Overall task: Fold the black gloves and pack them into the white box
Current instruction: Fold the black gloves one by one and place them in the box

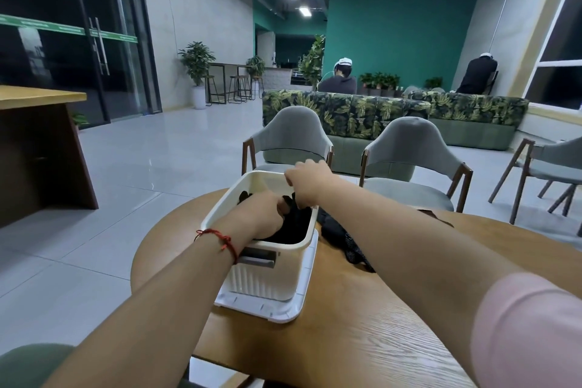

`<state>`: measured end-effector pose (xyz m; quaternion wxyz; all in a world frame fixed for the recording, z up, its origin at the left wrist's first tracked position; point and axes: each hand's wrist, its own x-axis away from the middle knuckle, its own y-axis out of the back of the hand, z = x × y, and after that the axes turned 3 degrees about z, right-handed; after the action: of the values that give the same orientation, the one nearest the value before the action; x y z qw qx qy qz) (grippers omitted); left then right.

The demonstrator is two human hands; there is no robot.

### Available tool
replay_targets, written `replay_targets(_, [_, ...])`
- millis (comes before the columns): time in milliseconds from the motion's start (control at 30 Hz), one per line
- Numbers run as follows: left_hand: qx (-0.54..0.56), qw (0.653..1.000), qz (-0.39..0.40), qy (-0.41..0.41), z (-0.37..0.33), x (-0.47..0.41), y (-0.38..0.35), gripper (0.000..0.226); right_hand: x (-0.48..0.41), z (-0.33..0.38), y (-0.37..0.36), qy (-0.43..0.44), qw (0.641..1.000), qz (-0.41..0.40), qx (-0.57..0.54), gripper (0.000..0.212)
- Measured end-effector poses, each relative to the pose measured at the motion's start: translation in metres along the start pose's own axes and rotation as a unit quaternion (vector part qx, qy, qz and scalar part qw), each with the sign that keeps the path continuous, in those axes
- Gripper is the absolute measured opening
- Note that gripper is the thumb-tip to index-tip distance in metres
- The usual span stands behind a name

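The black gloves (296,227) lie bunched inside the white box (261,280), and your right hand (307,181) hangs over its rim, fingers curled, pinching a fold of them. Your left hand (267,211) is sunk into the pile; its fingertips are hidden, so whether it grips or only presses cannot be told. Flatten the fold against the bottom and pack it to one side, since the loose gloves (343,239) just beside the box need room. The box stands on its white lid (283,312) on a round wooden table (362,340). Beyond are grey chairs (289,132), a leaf-patterned sofa (346,110), pale floor tiles and a teal wall.
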<state>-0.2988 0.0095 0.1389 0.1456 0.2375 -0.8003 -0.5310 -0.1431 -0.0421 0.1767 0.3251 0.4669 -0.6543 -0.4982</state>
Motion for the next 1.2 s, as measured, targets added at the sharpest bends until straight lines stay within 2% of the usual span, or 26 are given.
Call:
replay_targets(67, [0.011, 1.000, -0.005, 0.005, 0.002, 0.000, 0.001, 0.034, -0.002, 0.003, 0.005, 0.036, 0.996, -0.040, 0.069, 0.037])
replay_targets(100, [0.018, 1.000, -0.009, 0.009, 0.002, 0.000, 0.002, 0.033, -0.001, 0.005, 0.009, 0.049, 0.994, -0.032, 0.091, 0.025])
replay_targets(167, [0.024, 0.999, -0.020, 0.016, 0.002, -0.003, 0.002, 0.030, -0.001, 0.004, 0.014, 0.034, 0.994, 0.042, 0.097, 0.004])
replay_targets(233, [0.025, 0.999, -0.025, 0.023, 0.004, -0.006, 0.000, 0.028, -0.005, 0.005, 0.016, 0.002, 0.986, 0.139, 0.095, 0.016])
replay_targets(267, [0.024, 0.999, -0.023, 0.026, 0.005, -0.006, -0.001, 0.027, -0.006, 0.006, 0.016, -0.005, 0.982, 0.161, 0.095, 0.020])
replay_targets(400, [0.035, 0.999, -0.017, 0.036, 0.007, -0.007, -0.001, 0.025, -0.023, 0.008, 0.003, -0.019, 0.975, 0.195, 0.107, 0.032])
replay_targets(533, [0.043, 0.998, -0.017, 0.042, 0.007, -0.009, -0.003, 0.027, -0.036, 0.015, -0.014, 0.005, 0.965, 0.246, 0.089, 0.029])
replay_targets(633, [0.036, 0.998, -0.015, 0.039, 0.006, -0.010, -0.004, 0.029, -0.038, 0.013, -0.018, 0.007, 0.966, 0.248, 0.075, 0.035])
replay_targets(733, [0.022, 0.999, -0.015, 0.034, 0.005, -0.011, -0.004, 0.028, -0.039, 0.011, -0.019, 0.011, 0.964, 0.259, 0.065, 0.030])
replay_targets(800, [0.010, 0.999, -0.027, 0.033, 0.004, -0.012, -0.003, 0.026, -0.034, 0.008, -0.011, 0.010, 0.968, 0.246, 0.039, 0.034])
replay_targets(900, [-0.017, 0.999, -0.043, 0.018, -0.004, -0.008, 0.005, 0.026, -0.014, -0.010, 0.015, 0.015, 0.986, 0.160, -0.043, 0.046])
replay_targets(967, [-0.028, 0.998, -0.058, 0.011, -0.015, -0.001, 0.012, 0.023, 0.004, -0.031, 0.032, 0.016, 0.989, 0.090, -0.121, 0.042])
replay_targets(1033, [-0.026, 0.996, -0.083, 0.003, -0.031, 0.004, 0.019, 0.030, 0.025, -0.055, 0.040, 0.007, 0.986, 0.034, -0.164, 0.039])
replay_targets(1100, [-0.003, 0.994, -0.103, -0.018, -0.052, 0.008, 0.023, 0.040, 0.049, -0.079, 0.042, -0.008, 0.983, 0.009, -0.181, 0.041])
replay_targets(1200, [0.045, 0.988, -0.130, -0.069, -0.089, 0.015, 0.024, 0.040, 0.087, -0.109, 0.033, -0.029, 0.976, -0.002, -0.216, 0.040])
